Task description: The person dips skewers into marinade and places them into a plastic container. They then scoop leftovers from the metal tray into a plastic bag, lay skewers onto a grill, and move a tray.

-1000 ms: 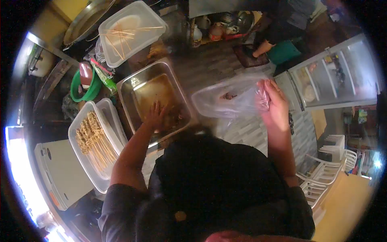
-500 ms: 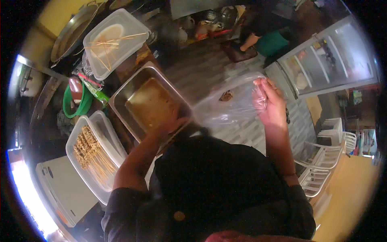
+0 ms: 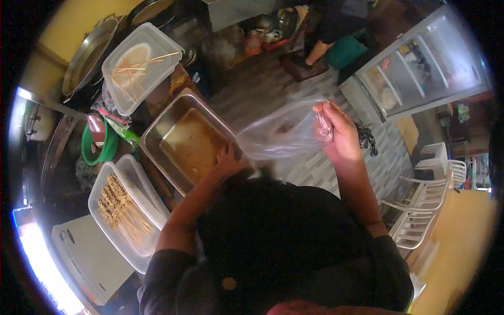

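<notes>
My right hand (image 3: 340,130) is closed around one end of a clear plastic bag (image 3: 283,139), held up over the floor. The bag stretches toward the right rim of a deep metal pan (image 3: 163,118). A small brown patch shows in or through the bag; I cannot make out which. My left hand (image 3: 227,161) reaches over the pan's near right side. Its fingers are apart just inside the rim, over shallow brown liquid (image 3: 191,136). Left of the pan, a clear plastic container (image 3: 97,202) holds many skewers of food (image 3: 121,207).
Behind the pan stands a plastic container (image 3: 165,44) with bare sticks. A green basket (image 3: 107,152) is at the left. White chairs (image 3: 420,202) and a glass-fronted cabinet (image 3: 420,68) are at the right. Another person's arm (image 3: 318,52) shows at the back.
My right hand and the bag have shifted left, nearer the pan, and the brown patch looks fainter. The left hand's fingers show more clearly inside the rim. The view has shifted slightly.
</notes>
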### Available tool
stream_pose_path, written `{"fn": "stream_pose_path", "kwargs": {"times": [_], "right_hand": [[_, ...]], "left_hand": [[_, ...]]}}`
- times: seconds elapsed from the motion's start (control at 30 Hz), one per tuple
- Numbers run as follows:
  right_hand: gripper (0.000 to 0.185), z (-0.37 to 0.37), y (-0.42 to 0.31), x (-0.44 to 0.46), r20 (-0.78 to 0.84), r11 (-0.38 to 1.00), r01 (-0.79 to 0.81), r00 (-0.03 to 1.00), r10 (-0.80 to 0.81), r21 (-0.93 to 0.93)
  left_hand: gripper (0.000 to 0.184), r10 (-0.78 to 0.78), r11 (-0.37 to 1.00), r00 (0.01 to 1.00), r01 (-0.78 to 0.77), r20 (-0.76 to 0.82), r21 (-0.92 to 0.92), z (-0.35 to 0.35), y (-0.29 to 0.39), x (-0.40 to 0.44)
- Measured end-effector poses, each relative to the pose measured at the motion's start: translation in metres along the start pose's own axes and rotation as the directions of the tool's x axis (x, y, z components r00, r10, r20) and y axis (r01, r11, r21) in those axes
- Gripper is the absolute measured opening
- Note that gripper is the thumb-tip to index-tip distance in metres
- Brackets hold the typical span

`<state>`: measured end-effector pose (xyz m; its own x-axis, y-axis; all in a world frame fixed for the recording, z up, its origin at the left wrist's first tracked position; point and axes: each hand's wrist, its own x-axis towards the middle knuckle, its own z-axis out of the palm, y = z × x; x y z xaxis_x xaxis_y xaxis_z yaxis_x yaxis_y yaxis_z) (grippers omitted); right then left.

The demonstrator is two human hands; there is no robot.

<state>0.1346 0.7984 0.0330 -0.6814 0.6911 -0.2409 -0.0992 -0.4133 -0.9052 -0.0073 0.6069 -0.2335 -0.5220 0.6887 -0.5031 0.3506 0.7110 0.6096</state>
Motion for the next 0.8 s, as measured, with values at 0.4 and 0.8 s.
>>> {"fn": "stream_pose_path", "kwargs": {"times": [0.4, 0.8], "right_hand": [[0.019, -0.016, -0.002, 0.009, 0.038, 1.0, -0.018, 0.999, 0.017, 0.004], [0.018, -0.008, 0.001, 0.013, 0.112, 0.978, -0.094, 0.991, 0.074, 0.184]], "left_hand": [[0.098, 0.023, 0.983, 0.985, 0.009, 0.17, -0.185, -0.053, -0.01, -0.024], [0.098, -0.14, 0.99, 0.99, 0.14, 0.004, 0.033, -0.026, -0.012, -0.001]]}}
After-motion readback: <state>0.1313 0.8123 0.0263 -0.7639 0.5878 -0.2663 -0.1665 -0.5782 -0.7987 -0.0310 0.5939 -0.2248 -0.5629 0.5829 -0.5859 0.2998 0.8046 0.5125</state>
